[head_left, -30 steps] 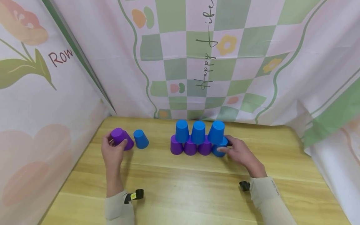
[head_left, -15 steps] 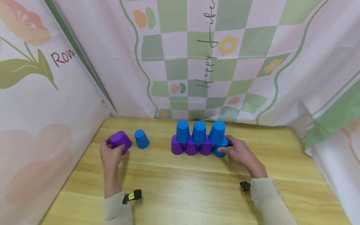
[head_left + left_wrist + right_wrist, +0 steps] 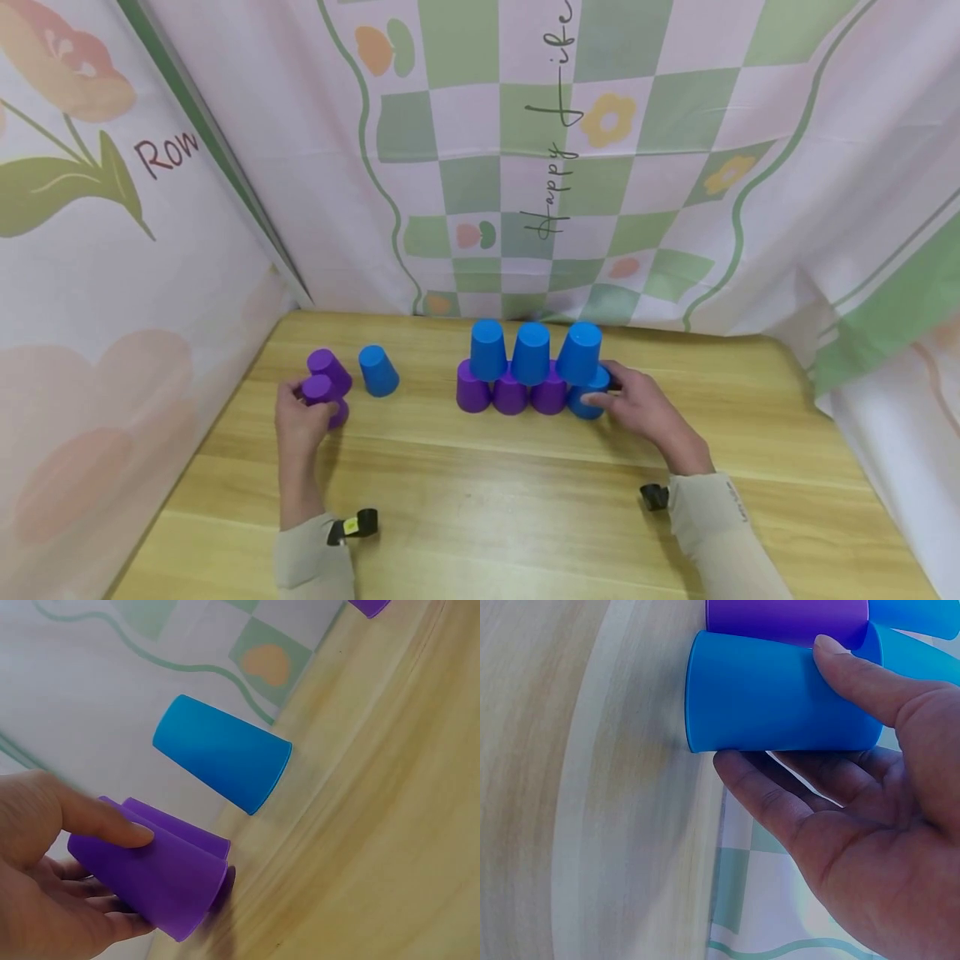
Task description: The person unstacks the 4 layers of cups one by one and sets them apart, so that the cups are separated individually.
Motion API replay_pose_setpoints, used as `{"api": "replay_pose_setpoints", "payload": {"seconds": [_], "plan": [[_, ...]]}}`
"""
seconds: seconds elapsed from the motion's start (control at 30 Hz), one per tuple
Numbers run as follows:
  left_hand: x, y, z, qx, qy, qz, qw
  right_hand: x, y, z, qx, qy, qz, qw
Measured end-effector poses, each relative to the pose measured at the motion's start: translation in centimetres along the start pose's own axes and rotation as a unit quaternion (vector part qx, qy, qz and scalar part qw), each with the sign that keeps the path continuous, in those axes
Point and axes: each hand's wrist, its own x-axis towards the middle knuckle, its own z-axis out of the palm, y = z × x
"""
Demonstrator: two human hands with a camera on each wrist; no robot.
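Note:
In the head view, my left hand (image 3: 298, 421) holds an upside-down purple cup (image 3: 150, 877), thumb on the near side and fingers beneath in the left wrist view. Whether its rim touches the table is unclear. Close behind it stands a second purple cup (image 3: 328, 371), partly hidden. A lone blue cup (image 3: 378, 371) is just to their right. My right hand (image 3: 645, 407) grips the blue cup (image 3: 772, 697) at the right end of a stack's lower row. That row also has three purple cups (image 3: 510, 396); three blue cups (image 3: 531, 354) sit upside down on top.
The wooden table (image 3: 465, 500) carries all the cups. A patterned curtain (image 3: 525, 192) hangs along its back edge, close behind the stack. On the left, a printed cloth (image 3: 150, 333) borders the table. Each wrist wears a small black camera (image 3: 366, 522).
The purple cup in my left hand has come toward me, away from in front of the other purple cup, which shows more. My right hand stays on the blue cup; the stack is unchanged.

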Motion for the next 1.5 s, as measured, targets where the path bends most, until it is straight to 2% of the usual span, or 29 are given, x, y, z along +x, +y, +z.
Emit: {"api": "replay_pose_setpoints", "payload": {"seconds": [0.53, 0.77, 1.5], "plan": [[-0.1, -0.3, 0.0, 0.02, -0.018, -0.022, 0.9994, -0.1, 0.2, -0.1, -0.003, -0.003, 0.007, 1.0], [-0.1, -0.2, 0.2, 0.033, -0.013, -0.012, 0.9993, -0.1, 0.0, -0.1, 0.001, -0.002, 0.007, 1.0], [-1.7, 3.5, -0.8, 0.057, -0.013, -0.008, 0.9982, 0.1, 0.0, -0.1, -0.003, -0.002, 0.008, 1.0]]}}
